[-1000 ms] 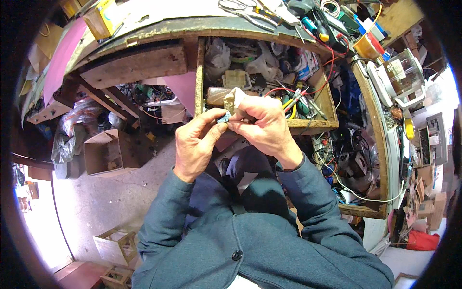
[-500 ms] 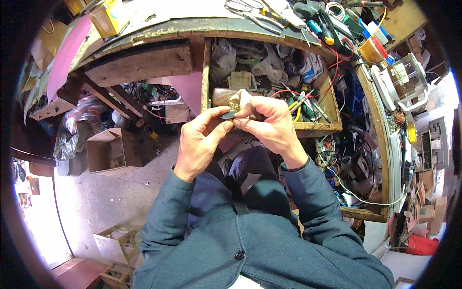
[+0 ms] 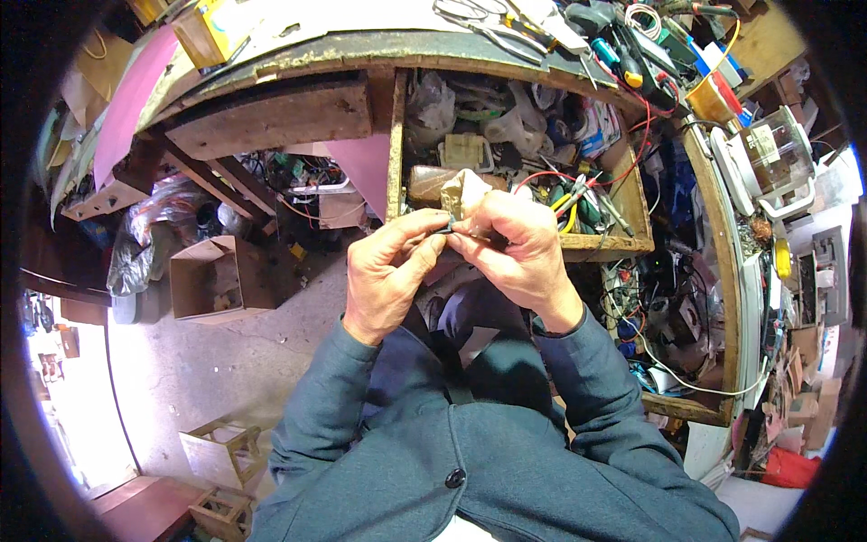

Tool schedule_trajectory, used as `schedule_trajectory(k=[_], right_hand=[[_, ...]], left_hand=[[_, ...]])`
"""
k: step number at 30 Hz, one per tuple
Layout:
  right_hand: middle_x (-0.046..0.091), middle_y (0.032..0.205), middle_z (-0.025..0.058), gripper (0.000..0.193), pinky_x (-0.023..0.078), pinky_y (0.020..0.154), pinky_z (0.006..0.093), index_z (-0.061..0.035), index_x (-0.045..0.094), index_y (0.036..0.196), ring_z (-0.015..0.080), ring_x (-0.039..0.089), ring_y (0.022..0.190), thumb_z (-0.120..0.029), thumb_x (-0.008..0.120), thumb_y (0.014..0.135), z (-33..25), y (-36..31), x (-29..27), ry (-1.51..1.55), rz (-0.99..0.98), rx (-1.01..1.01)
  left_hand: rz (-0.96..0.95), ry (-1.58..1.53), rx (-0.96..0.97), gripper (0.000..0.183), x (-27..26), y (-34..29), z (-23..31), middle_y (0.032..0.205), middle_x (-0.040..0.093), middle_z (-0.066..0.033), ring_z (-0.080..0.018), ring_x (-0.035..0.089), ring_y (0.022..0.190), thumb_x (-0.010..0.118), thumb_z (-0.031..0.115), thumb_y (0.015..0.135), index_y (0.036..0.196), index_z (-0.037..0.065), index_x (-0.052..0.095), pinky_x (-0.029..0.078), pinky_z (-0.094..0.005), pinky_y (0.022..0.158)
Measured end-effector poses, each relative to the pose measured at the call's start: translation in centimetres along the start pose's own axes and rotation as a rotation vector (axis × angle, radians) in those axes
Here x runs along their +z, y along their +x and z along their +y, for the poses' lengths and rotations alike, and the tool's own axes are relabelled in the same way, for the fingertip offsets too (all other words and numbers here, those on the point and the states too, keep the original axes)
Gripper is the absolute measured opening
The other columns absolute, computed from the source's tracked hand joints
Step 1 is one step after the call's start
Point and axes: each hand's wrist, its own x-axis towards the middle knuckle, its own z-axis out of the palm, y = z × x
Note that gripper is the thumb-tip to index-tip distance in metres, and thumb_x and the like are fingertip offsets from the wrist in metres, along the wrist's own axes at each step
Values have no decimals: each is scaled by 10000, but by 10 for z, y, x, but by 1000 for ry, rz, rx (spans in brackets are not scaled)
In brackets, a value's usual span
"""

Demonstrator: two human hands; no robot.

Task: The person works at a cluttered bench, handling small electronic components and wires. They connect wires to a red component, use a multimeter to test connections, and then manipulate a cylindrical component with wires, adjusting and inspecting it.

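Both my hands meet in front of an open drawer [image 3: 607, 242]. My left hand [image 3: 390, 275] is closed in a pinch, thumb against forefinger, on a small dark piece [image 3: 449, 226] that mostly hides between the fingertips. From the other side, the closed thumb and fingers of my right hand [image 3: 519, 248] grip the same piece. A crumpled cream-tan scrap [image 3: 464, 188] shows beside my right forefinger; I cannot tell whether it is held or lies behind the hand. Just past my fingertips is a brown block [image 3: 430, 185] at the drawer's near left.
The drawer holds plastic bags [image 3: 432, 101], test leads and hand tools [image 3: 578, 194]. Pliers [image 3: 506, 36] lie on the bench top [image 3: 316, 59] above. A cardboard box [image 3: 221, 280] sits at left; cables [image 3: 668, 366] fill a lower compartment at right.
The view has shifted slightly, moving the surroundings right and a little down. My left fingertips have closed in toward the right ones, covering more of the dark piece.
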Motion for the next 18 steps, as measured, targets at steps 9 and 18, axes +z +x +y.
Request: schedule_trajectory(k=[9, 18], right_hand=[[580, 704, 92, 165, 444, 591, 354, -51, 584, 732, 253, 588, 653, -32, 747, 736, -1, 6, 1, 24, -19, 65], [554, 653, 19, 211, 377, 517, 273, -23, 588, 730, 89, 475, 568, -3, 793, 773, -1, 12, -1, 10, -25, -7]], left_hand=[[60, -13, -14, 225, 4, 0, 6, 1152, 709, -83, -105, 669, 967, 685, -17, 931, 1154, -7, 720, 564, -247, 826], [73, -3, 25, 215, 5, 1, 3, 1149, 720, -104, -132, 675, 1009, 688, -5, 936, 1147, -12, 725, 556, -266, 871]])
